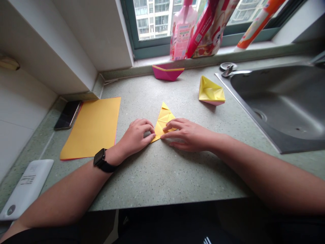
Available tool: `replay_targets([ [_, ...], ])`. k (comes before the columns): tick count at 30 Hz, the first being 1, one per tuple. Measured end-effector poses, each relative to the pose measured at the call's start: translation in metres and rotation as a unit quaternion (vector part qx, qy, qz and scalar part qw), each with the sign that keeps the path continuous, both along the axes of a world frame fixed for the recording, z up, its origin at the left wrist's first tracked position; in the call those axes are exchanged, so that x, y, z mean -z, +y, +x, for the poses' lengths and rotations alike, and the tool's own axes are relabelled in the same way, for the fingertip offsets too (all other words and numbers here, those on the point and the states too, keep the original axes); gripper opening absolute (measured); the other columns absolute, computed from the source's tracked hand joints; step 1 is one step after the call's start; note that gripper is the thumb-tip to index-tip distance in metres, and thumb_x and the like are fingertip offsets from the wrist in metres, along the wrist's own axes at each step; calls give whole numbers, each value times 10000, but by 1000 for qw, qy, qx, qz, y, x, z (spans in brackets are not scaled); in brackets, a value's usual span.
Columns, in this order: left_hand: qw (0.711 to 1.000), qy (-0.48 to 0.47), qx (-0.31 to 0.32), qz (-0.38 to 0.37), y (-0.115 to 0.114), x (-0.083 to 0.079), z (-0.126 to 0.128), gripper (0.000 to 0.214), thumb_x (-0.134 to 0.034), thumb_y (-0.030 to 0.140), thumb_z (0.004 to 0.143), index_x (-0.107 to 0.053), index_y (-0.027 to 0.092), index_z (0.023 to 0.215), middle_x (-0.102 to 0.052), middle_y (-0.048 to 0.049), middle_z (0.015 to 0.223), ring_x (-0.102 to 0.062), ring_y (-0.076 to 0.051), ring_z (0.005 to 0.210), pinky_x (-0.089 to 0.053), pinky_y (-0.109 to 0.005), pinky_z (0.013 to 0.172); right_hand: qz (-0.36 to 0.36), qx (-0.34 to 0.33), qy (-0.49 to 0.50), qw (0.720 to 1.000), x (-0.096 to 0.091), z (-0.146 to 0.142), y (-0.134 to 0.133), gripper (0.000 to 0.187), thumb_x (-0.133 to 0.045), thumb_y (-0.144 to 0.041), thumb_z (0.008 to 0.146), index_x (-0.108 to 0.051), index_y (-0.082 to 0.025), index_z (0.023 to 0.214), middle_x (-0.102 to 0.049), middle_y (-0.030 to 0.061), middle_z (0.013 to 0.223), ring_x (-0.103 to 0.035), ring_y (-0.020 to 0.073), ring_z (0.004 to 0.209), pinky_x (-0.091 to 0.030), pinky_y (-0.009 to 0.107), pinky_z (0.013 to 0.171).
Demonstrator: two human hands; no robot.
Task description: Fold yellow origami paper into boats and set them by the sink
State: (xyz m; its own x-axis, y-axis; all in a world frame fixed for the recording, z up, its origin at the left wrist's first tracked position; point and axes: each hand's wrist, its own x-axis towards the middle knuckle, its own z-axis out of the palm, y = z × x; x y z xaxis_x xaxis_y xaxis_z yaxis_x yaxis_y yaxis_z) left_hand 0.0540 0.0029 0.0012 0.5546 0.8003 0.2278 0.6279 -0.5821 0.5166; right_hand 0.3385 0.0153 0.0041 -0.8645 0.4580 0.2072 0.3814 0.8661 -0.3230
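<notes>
A piece of yellow origami paper [162,118], folded to a triangle with crease lines, lies on the counter with its point facing the window. My left hand [138,135], a black watch on its wrist, pinches the left bottom corner between thumb and forefinger. From the other side my right hand [186,135] holds the paper down, fingertips on its right half and lower edge. The right corner is partly hidden under those fingers. Beyond the hands stand a magenta paper boat [168,74] near the sill and a yellow paper boat [212,93] with a pinkish outside.
A stack of orange-yellow paper sheets [92,128] lies left, beside a black phone [68,115]. A white device [26,189] rests at the near left. The steel sink [279,105] is at the right. A pink bottle [182,37] and bags line the windowsill.
</notes>
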Motion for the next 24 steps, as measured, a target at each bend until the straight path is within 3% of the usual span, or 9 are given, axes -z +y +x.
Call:
replay_targets([
  [6, 1000, 7, 4, 12, 0, 0, 0, 98, -703, 233, 999, -749, 217, 914, -768, -47, 1124, -673, -238, 1071, -497, -456, 1027, 0, -6, -18, 1000, -1, 2, 1, 435, -701, -338, 1043, -722, -378, 1476, -722, 112, 1326, -647, 296, 1198, -537, 527, 1073],
  [18, 1000, 13, 3, 13, -1, -1, 1, 108, -695, 228, 1009, -734, 209, 910, -759, -50, 1127, -670, -241, 1077, -492, -452, 1026, 43, -2, -43, 998, -1, -3, -4, 437, -699, -422, 1047, -722, -380, 1481, -705, 118, 1297, -624, 299, 1142, -544, 532, 1049],
  [24, 997, 12, 45, 62, -1, 0, -2, 55, -691, 198, 1033, -730, 229, 1056, -740, -63, 1207, -660, -241, 1137, -506, -425, 1037, 27, -2, -41, 999, -3, -3, -4, 450, -712, -419, 1039, -719, -386, 1487, -706, 120, 1293, -623, 306, 1160, -531, 541, 1066],
])
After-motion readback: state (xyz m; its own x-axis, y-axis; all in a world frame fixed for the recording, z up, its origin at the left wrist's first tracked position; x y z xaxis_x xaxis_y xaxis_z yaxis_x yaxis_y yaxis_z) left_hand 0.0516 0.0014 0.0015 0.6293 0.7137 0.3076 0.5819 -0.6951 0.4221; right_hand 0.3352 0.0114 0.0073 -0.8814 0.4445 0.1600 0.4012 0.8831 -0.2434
